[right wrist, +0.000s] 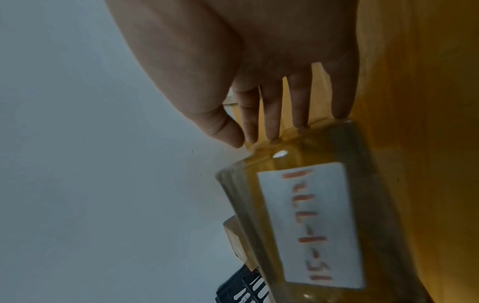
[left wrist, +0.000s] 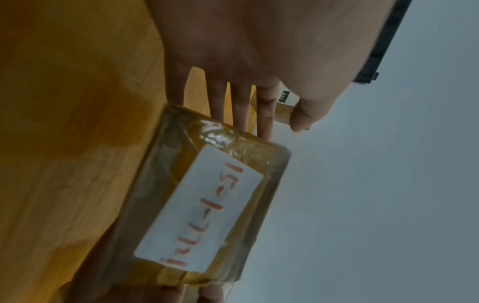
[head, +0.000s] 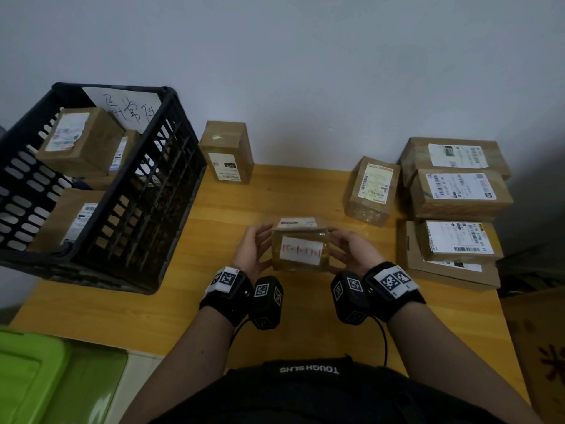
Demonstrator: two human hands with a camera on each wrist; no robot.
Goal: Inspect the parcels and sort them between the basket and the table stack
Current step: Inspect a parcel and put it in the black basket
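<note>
Cardboard wrapped in glossy clear tape makes up the small parcel under inspection, held just above the middle of the wooden surface, near the person. Its long axis runs left to right, and the face with the white label, hand-marked in red, is turned toward the person; a second printed label sits on its top. The left hand holds its left end and the right hand its right end. In both wrist views the fingers are straight and slightly spread, tips pressed against the box ends, thumbs on top, so the parcel is clamped between flat hands.

Sorting looks partly done. The black basket at far left already holds at least three boxes. On the right, the table stack counts about four labelled parcels in two piles. Two parcels still stand alone: an upright box against the far wall just beside the basket, and another left of the stack. I judge those, plus the one in hand, remain to be sorted.
</note>
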